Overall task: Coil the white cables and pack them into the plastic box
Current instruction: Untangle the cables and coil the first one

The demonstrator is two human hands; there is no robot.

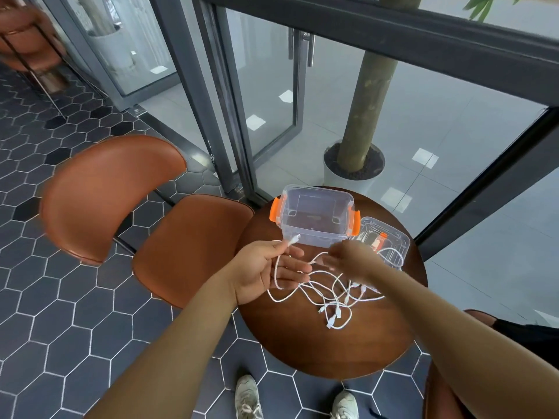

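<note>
Round wooden tabletop [317, 352]: plastic box [314, 237] open at 12 o'clock, white cables [332, 297] tangled at centre. The left hand [269, 267] pinches one plug end, likely anchoring a coil; the right hand [348, 261] is blurred, its grip unclear.

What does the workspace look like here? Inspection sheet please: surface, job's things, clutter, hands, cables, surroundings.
Surface: round dark wooden table, bearing all the job's things.
Job's things: clear plastic box with orange latches, open and empty; its clear plastic lid lies beside it.
Clutter: nothing seen.
Hands: left hand pinches one of the white cables near its plug; right hand blurred, reaching at the cables, grip unclear.
Cables: loose tangle on the table, none coiled, none in the box.
Surroundings: orange-brown leather chair, dark hexagon-tiled floor, glass doors, potted tree.
</note>
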